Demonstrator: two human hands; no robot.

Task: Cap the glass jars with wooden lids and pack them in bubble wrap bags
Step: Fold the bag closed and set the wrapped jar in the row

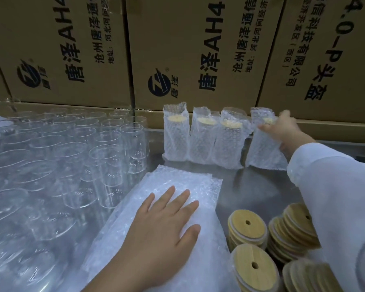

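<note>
Here, bagged jar [263, 148] near-upright, lid [268, 120] uppermost, in right hand [282, 129].

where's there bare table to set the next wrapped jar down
Bare table lies between the bags, the row of wrapped jars and the lids, beside the right sleeve. The left side is crowded with open jars, the front right with lids.
</note>
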